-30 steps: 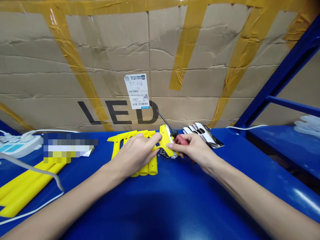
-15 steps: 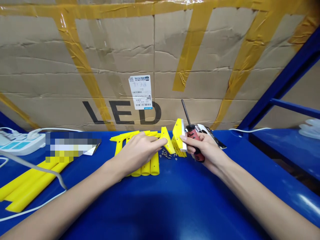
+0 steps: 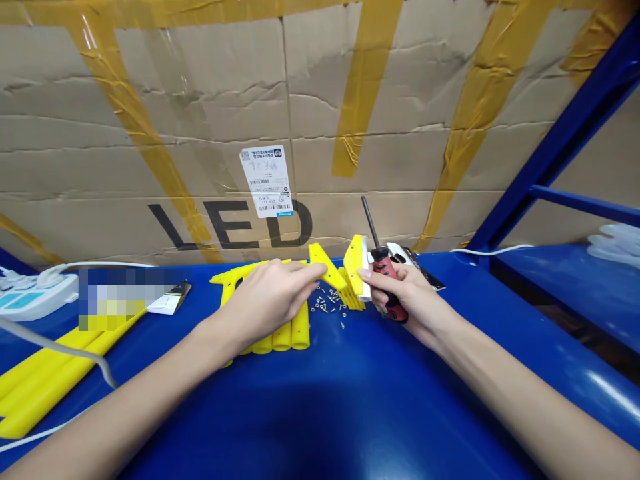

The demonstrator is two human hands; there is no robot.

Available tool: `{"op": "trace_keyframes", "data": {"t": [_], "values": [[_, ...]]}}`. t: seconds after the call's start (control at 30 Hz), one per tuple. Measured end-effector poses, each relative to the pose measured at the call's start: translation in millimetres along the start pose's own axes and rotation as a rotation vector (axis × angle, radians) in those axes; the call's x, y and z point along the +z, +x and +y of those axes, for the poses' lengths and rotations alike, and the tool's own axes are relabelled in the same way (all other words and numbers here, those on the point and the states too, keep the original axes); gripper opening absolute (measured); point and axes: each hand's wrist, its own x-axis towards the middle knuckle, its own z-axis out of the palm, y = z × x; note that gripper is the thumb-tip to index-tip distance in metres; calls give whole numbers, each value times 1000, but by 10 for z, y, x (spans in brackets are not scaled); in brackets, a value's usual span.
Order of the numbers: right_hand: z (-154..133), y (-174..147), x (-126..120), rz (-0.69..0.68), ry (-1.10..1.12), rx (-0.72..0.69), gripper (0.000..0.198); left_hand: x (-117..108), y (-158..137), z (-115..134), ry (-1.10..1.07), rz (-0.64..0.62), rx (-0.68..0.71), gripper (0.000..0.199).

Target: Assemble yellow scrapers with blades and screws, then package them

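Observation:
My left hand (image 3: 267, 293) pinches a flat yellow plate (image 3: 325, 265) with small holes, its tilted edge raised over the table. In my right hand (image 3: 415, 297) are two things: a screwdriver (image 3: 389, 270) with a red and black handle, its dark shaft pointing up, and a yellow plate with a whitish strip (image 3: 356, 267) along its right edge. The two plates are apart. Between and below them lie loose small screws and nuts (image 3: 329, 300), beside a stack of yellow plates (image 3: 353, 300). Yellow handles with tubular ends (image 3: 300, 327) lie partly hidden beneath my left hand.
A large cardboard box (image 3: 240, 80) with yellow tape stands behind the blue table (image 3: 320, 413). At left are a white power strip (image 3: 40, 297), cables and long yellow tubes (image 3: 55, 373). A black-and-white package (image 3: 425, 270) lies behind my right hand; a blue frame post (image 3: 550, 133) rises at right.
The view has shifted slightly to the right. My left hand has moved its yellow plate away from the plate in my right hand and tilted it more, uncovering more loose screws and nuts.

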Motion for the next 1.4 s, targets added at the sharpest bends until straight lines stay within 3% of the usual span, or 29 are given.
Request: {"op": "trace_keyframes", "data": {"t": [0.17,0.33,0.5,0.67,0.9,1.1,1.17,1.23,1.3,1.4], "values": [[62,-28,124,-33,-39,9,35,-364,-88,-142,180,-12,-233,31],[66,-47,471,-86,-53,43,34,-595,-336,-492,312,-69,-482,34],[64,-62,898,-190,-91,72,36,-480,-507,-825,292,-233,-587,27],[73,-33,1153,-239,-107,94,35,-295,-557,-980,236,-336,-618,23],[77,-27,1110,-218,-112,93,34,-231,-544,-1004,264,-282,-594,34],[95,-69,798,-171,-186,79,36,-324,-429,-614,365,-167,-599,37],[88,-77,677,-164,-225,33,34,-310,-340,-405,137,-35,-504,36],[68,-84,563,-166,-253,5,33,-251,-217,-214,-361,-26,-437,31],[37,-82,450,-149,-274,-9,34,-166,-65,-80,-780,-78,-488,33],[-31,-53,246,-38,-315,-8,35,-48,202,-4,-990,-83,-582,34]]}}
